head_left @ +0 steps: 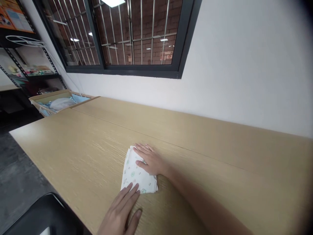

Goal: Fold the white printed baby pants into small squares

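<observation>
A small folded white cloth (133,174) with a pale printed pattern lies on the wooden table (207,143). My right hand (149,160) rests flat on its far right part, fingers stretched out and together. My left hand (123,210) lies flat at the cloth's near edge, fingertips touching the fabric, thumb out to the side on the table. Neither hand grips anything.
A cardboard box (55,101) with light blue and white fabric stands past the table's far left end. Behind it is a dark metal shelf (26,70). A white wall with a barred window (132,36) runs along the table's back. A black chair (46,215) sits at the near left.
</observation>
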Action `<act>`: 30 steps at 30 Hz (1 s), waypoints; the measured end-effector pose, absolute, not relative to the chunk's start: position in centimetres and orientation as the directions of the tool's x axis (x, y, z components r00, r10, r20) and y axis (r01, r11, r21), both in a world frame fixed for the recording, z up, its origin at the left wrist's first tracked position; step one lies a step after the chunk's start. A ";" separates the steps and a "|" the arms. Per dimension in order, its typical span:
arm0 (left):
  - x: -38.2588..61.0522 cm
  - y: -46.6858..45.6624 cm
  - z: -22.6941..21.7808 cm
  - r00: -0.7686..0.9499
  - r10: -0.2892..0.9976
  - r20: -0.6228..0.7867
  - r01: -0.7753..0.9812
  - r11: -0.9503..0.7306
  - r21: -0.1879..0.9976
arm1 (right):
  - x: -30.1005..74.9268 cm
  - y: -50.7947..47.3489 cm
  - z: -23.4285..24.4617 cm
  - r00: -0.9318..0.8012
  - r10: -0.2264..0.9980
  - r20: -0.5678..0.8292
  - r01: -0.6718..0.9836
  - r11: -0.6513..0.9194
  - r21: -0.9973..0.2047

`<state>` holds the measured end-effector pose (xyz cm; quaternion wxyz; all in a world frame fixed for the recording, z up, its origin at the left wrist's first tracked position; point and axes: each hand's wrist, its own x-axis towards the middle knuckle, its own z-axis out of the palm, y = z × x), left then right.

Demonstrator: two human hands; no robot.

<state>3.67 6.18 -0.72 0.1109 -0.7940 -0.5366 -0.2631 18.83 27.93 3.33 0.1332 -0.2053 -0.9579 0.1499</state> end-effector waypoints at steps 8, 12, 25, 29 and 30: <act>3.9 5.8 -0.8 0.140 0.808 0.572 0.916 -0.325 0.236 | 18.8 27.9 3.2 -0.876 0.430 0.220 0.345 0.876 -0.338; 4.1 5.7 -1.0 0.010 0.806 0.592 0.915 -0.246 0.320 | 18.7 28.1 2.6 -0.866 0.443 0.231 0.355 0.871 -0.339; 3.6 6.3 -1.2 -0.110 0.821 0.560 0.848 -0.216 0.484 | 19.0 28.3 1.9 -0.783 0.475 0.402 0.355 0.872 -0.337; 2.2 7.2 -0.7 -0.011 0.845 0.535 0.853 -0.271 0.446 | 19.6 26.5 3.4 -0.715 0.554 0.427 0.441 0.831 -0.340; 1.9 7.5 -0.3 0.021 0.849 0.528 0.858 -0.286 0.426 | 20.0 25.8 3.9 -0.729 0.548 0.411 0.425 0.833 -0.355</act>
